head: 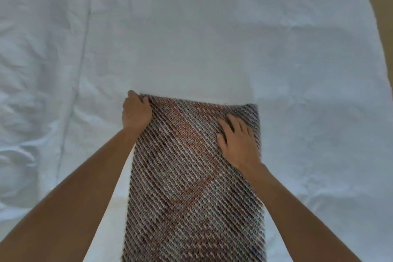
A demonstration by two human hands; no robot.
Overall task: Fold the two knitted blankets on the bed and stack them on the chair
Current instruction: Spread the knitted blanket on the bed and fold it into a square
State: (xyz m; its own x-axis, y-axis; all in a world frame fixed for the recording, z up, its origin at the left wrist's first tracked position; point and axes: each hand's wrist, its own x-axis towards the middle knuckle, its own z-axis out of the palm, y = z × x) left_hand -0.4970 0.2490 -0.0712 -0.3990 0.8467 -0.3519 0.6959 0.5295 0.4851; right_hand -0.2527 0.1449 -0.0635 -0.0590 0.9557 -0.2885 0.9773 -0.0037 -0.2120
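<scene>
Yarn in grey, cream and rust runs in diagonal ribs down the knitted blanket, which lies as a long, narrow strip on the bed, its near end passing out of view below. At the strip's far end the left hand grips the left corner, fingers curled over the edge, while the right hand lies flat with fingers spread on the right side, holding nothing. The step looks like squaring this end before the next fold. It would go best with the flat palm pinning the layers while the corner is drawn only gently, since loose knit stretches and skews easily, and with both long edges lined up first. Beyond the hands spreads the white bed sheet, soft and creased. Neither the second blanket nor the chair shows.
</scene>
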